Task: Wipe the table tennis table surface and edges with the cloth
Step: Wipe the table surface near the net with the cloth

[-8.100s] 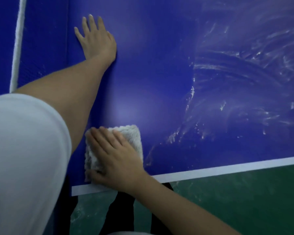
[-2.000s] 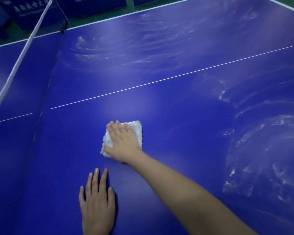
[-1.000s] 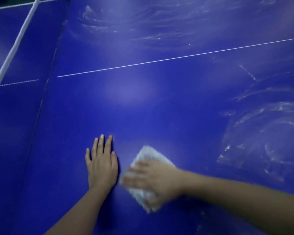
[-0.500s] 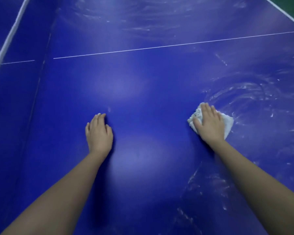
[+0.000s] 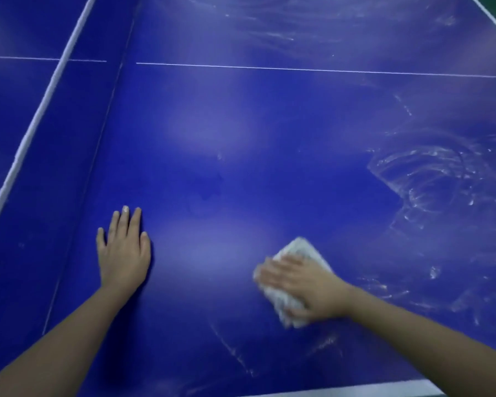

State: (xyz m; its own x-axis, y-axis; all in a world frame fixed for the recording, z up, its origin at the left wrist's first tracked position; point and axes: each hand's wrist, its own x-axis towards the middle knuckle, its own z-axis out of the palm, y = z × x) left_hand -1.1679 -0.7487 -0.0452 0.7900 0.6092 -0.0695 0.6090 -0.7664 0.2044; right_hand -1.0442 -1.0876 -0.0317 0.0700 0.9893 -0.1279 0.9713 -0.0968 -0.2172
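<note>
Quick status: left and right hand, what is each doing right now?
Left hand: open, flat on the table, holding nothing.
Right hand: open, pressing the cloth down onto the table.

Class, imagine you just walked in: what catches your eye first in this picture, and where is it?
The white cloth under the right hand stands out on the blue table, near its front edge. Pale swirled streaks smear the surface at far right; the left hand rests flat nearer the net.

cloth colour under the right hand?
White, fluffy-looking cloth under the right hand, on the blue table. Head view only.
</note>
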